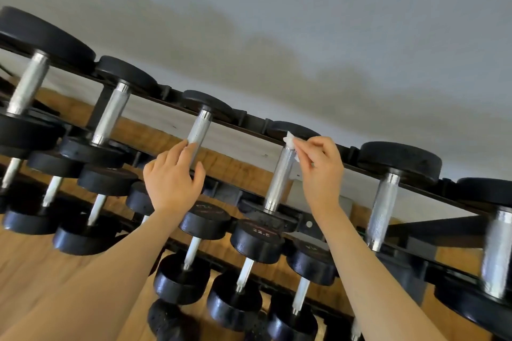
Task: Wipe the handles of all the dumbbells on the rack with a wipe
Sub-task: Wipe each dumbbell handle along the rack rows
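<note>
Your right hand [322, 171] pinches a small white wipe [291, 143] between thumb and fingertips and presses it against the upper end of a dumbbell handle [279, 177] on the top tier of the rack [249, 116]. The wipe is crumpled, a bright scrap with one corner poking up above your fingers, and it sits just below the far black head of that dumbbell. The handle itself is a silver bar with fine cross-hatched knurling along its length and smooth shiny collars at each end, and it runs tilted between two round matte black heads.

Your left hand [173, 180] is on the neighbouring handle [199, 130] one place to the left, fingers loosely curved, with the fingertips touching the lower part of that knurled bar; you cannot tell whether they close fully around it. The two hands are apart, one dumbbell spacing between them.

More dumbbells line the same tier on both sides, all with the same silver knurled grips and black heads, some blurred. The lower tiers [243, 271] hold smaller dumbbells with thinner pale handles; one head reads 22.5. A wooden floor [33, 263] shows beneath the rack and a pale grey wall [304, 22] above it.
</note>
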A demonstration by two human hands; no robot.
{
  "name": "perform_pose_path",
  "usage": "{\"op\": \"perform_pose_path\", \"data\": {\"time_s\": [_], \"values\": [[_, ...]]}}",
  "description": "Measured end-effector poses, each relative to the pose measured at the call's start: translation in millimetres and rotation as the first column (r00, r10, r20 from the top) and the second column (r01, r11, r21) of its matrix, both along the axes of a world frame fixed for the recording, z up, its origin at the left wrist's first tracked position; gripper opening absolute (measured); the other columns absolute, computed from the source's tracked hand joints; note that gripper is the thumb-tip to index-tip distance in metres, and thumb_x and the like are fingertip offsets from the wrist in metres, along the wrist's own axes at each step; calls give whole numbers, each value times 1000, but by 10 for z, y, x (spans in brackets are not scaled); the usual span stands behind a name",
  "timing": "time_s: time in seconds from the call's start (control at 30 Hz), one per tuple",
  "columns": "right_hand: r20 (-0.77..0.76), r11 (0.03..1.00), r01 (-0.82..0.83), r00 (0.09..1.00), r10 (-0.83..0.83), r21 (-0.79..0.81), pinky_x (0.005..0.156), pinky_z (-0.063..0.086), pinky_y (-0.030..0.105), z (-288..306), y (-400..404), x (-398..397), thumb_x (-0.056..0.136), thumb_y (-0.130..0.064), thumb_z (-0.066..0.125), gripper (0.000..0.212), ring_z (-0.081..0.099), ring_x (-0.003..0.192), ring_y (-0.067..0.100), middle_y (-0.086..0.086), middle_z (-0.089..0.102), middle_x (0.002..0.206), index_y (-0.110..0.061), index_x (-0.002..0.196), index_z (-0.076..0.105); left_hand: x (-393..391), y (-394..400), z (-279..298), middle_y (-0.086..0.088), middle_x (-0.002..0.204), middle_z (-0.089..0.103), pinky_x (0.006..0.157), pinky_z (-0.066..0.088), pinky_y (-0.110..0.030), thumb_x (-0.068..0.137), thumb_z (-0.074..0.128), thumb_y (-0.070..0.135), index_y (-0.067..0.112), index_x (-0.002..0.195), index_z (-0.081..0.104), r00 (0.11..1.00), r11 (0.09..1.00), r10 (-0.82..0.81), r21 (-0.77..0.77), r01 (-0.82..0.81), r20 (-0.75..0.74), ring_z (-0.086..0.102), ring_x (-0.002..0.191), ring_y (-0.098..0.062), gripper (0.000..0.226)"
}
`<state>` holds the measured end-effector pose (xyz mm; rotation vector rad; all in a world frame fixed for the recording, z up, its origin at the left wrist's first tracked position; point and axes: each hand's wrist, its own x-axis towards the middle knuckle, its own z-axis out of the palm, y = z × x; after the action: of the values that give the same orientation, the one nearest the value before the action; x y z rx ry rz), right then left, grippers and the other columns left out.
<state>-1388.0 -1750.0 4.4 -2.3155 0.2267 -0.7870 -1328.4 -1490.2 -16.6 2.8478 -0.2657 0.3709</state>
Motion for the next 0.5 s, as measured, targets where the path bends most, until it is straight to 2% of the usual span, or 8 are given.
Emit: {"op": "perform_pose_path", "data": {"time_s": [0.1,0.17,0.3,0.5], "values": [[-75,997,-3,997,8,73,77,35,4,-130,2,-20,92,-22,60,21,46,88,-9,-23,47,93,-6,101,70,17,10,11,-4,130,63,89,44,-47,92,39,40,16,128,62,1000,1000,-8,-6,8,2,62,108,-30,49],[-102,999,-25,994,27,21,80,35,4,-230,75,-82,92,-24,59,23,45,91,-9,-17,51,98,-8,104,71,28,19,10,-4,129,64,89,44,-47,92,39,40,16,128,62,1000,1000,-6,-16,6,4,63,108,-30,49],[-91,1000,-11,996,11,-3,84,37,6,-307,153,-127,90,-25,59,27,53,95,7,0,62,103,-9,107,72,25,10,-13,-5,129,64,88,44,-47,92,39,40,15,127,63,1000,1000,2,-6,-2,3,63,106,-31,48],[-102,991,41,994,-28,129,87,36,5,-228,187,-70,92,-31,53,34,45,100,-6,-14,50,108,-8,110,69,10,-13,-20,-6,129,64,85,44,-46,92,40,39,15,126,63,1000,1000,7,5,-7,1,64,103,-32,48]]}}
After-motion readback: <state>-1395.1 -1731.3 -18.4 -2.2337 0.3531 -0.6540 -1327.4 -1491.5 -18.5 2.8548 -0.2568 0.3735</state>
